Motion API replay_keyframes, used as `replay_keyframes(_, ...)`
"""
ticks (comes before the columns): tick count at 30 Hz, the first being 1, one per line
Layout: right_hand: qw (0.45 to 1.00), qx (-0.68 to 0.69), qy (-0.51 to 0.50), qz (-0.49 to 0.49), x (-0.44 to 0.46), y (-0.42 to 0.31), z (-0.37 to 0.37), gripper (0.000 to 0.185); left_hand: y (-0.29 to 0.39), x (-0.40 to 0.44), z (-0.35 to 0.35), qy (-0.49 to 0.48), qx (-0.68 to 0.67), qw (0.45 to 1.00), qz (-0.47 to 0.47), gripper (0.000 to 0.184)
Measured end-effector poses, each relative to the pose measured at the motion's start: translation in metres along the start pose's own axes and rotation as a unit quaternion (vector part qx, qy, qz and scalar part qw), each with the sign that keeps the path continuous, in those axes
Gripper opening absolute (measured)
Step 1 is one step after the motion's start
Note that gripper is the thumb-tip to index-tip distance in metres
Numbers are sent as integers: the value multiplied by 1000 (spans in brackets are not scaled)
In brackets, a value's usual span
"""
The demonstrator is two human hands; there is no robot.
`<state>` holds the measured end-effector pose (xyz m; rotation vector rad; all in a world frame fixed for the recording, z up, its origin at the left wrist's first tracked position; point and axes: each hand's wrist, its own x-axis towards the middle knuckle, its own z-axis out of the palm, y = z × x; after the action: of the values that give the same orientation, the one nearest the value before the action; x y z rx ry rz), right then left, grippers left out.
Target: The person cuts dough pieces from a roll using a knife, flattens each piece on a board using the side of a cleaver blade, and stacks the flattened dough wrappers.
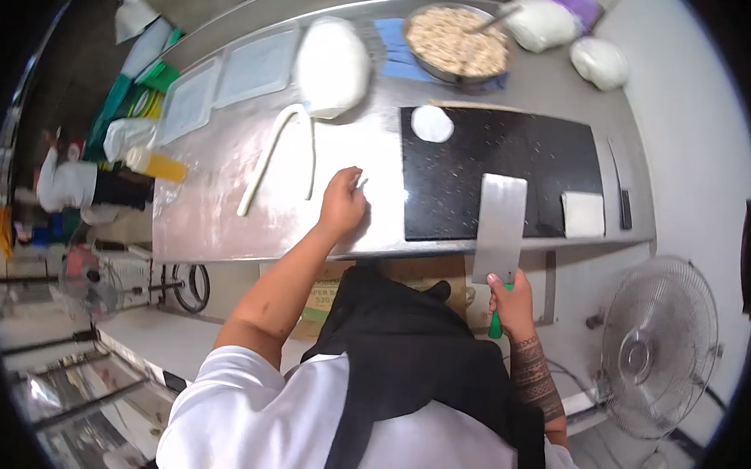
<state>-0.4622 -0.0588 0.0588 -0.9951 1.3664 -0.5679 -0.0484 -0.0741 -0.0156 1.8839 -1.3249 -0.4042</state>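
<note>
My right hand [514, 304] grips the green handle of a cleaver [502, 218], its broad blade pointing away from me over the near edge of a black board [468, 184]. Over the steel table, left of the board, my left hand [343, 204] is closed; a small pale bit shows at its fingers, too small to name. Beyond that hand, a long white dough rope [266, 160] lies bent in a hook. A flat round of dough [431, 123] sits at the board's far left corner. A folded white cloth [583, 214] rests at its right end.
At the back stand a bowl of chopped filling [457, 43], a large white dough mass [333, 68] and plastic-wrapped bundles [542, 24]. Clear containers [257, 62] and a yellow bottle [156, 165] are left. A knife [624, 208] lies right; a fan [659, 348] stands below. Another person [67, 182] is far left.
</note>
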Motion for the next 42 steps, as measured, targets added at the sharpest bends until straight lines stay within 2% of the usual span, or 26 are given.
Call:
replay_keyframes(1,1000,-2,4,-3,4,-2,6,24,-10,-6,-22,3,-13,999,-37,47)
replay_keyframes(5,1000,1,0,-25,26,0,31,25,-79,1,-118,168,2,981,-100,42)
replay_keyframes(9,999,-33,-14,-31,42,-29,86,27,-148,18,-213,343,-51,919,-190,47)
replay_keyframes(12,993,-98,-56,-41,53,-56,133,27,-219,28,-275,433,43,873,-221,52)
replay_keyframes(13,992,-100,-68,-39,57,-61,150,26,-248,33,-292,468,7,856,-220,66)
replay_keyframes(16,989,-107,-90,-52,62,-74,200,26,-288,60,-348,508,27,817,-270,88)
replay_keyframes(19,983,-138,-105,-52,55,-96,234,27,-320,96,-384,523,10,814,-254,103)
replay_keyframes(22,979,-159,-107,-68,54,-104,246,27,-336,120,-405,487,-46,850,-194,117)
replay_keyframes(23,978,-163,-106,-76,55,-105,247,27,-338,126,-405,485,-79,852,-178,107)
replay_keyframes(26,978,-171,-92,-81,58,-105,244,27,-359,133,-411,438,-115,871,-189,94)
replay_keyframes(27,981,-161,-82,-75,57,-106,243,27,-359,134,-410,449,-123,869,-169,83)
replay_keyframes(30,986,-143,-55,-66,57,-109,243,26,-354,126,-412,435,-118,869,-207,86)
replay_keyframes(33,986,-146,-32,-75,56,-107,239,26,-370,109,-405,379,-127,892,-210,89)
replay_keyframes(36,986,-136,-13,-90,55,-104,236,26,-365,97,-400,364,-60,883,-291,78)
replay_keyframes(42,985,-150,14,-81,47,-99,222,25,-388,109,-394,302,-210,902,-227,71)
